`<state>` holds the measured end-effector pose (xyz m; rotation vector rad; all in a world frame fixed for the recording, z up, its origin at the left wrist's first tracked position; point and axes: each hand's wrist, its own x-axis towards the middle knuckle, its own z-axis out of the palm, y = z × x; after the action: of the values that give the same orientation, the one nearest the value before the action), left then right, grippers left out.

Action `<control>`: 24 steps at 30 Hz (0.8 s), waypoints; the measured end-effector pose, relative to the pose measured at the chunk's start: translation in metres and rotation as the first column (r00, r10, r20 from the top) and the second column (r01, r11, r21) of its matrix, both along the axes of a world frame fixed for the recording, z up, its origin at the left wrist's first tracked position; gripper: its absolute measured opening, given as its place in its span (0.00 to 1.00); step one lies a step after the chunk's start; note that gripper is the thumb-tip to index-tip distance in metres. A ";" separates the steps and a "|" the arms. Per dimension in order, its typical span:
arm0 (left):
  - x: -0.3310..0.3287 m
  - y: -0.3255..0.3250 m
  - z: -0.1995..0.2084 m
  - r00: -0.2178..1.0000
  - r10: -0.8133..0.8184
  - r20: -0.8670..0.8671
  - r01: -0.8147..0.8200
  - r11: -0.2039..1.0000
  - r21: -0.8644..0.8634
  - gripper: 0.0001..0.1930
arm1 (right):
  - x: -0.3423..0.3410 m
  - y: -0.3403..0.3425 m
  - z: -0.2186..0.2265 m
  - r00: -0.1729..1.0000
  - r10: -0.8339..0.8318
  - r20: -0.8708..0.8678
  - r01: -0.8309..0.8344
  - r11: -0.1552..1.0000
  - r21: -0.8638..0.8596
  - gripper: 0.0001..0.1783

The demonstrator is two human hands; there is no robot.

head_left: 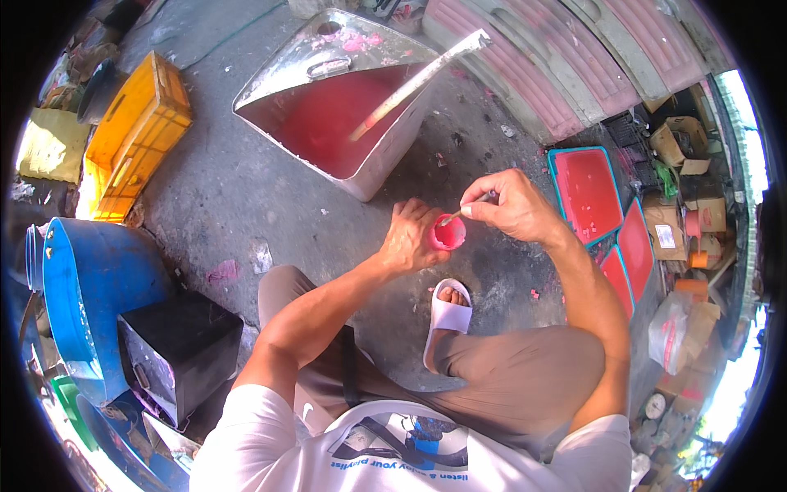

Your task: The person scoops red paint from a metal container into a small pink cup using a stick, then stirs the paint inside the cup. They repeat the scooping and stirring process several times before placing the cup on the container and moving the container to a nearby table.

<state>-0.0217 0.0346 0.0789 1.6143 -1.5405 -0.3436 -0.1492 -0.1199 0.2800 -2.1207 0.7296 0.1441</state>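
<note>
A yellow plastic crate (146, 131) sits on a stained gray floor (215, 164), near a blue barrel (102, 295) with a black box (184, 353) just beside it. At far right, cardboard boxes (665, 230) (one gaping open) cluster around a translucent plastic bag (668, 332).

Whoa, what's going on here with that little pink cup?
Someone is sitting down and working on a small, round pink cup. The left grip holds the cup, and the right grip pinches a thin brownish stick with its tip at the cup's mouth. In front, on the grey floor, stands a big, silvery metal container with reddish-pink stuff inside. A long, pale pole leans in it, and neither hand is touching that.
</note>
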 end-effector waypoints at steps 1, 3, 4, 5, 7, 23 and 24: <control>0.001 0.004 0.010 1.000 0.006 -0.023 -0.006 1.000 -0.029 0.39 | -0.001 0.000 0.010 0.999 -0.032 0.037 0.032 0.999 -0.011 0.14; 0.005 0.017 0.028 0.998 -0.009 -0.060 0.010 1.000 0.019 0.42 | -0.003 0.004 0.024 0.996 0.017 0.088 -0.010 0.997 -0.079 0.13; 0.009 0.023 0.036 0.999 -0.012 -0.052 0.014 1.000 0.022 0.42 | -0.002 0.007 0.029 0.990 0.054 0.132 -0.039 0.993 -0.115 0.13; 0.013 0.030 0.042 0.999 -0.008 -0.044 0.008 1.000 0.015 0.42 | 0.003 0.012 0.030 0.976 0.140 0.168 -0.109 0.977 -0.182 0.13; 0.020 0.040 0.051 1.000 0.005 0.024 -0.005 1.000 -0.020 0.42 | 0.011 0.024 0.031 0.934 0.294 0.203 -0.221 0.921 -0.321 0.12; 0.055 0.104 0.078 0.949 0.258 0.182 -0.260 0.965 -0.014 0.35 | 0.055 0.047 0.008 0.799 0.363 0.479 -0.327 0.931 -0.159 0.07; 0.056 0.107 0.080 0.943 0.270 0.195 -0.273 0.962 -0.010 0.36 | 0.056 0.045 0.009 0.779 0.411 0.473 -0.385 0.910 -0.155 0.07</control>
<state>0.0339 0.1416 0.1593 1.8921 -1.4318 -0.0484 -0.0932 -0.0745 0.2894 -2.2002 -0.0324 -0.1971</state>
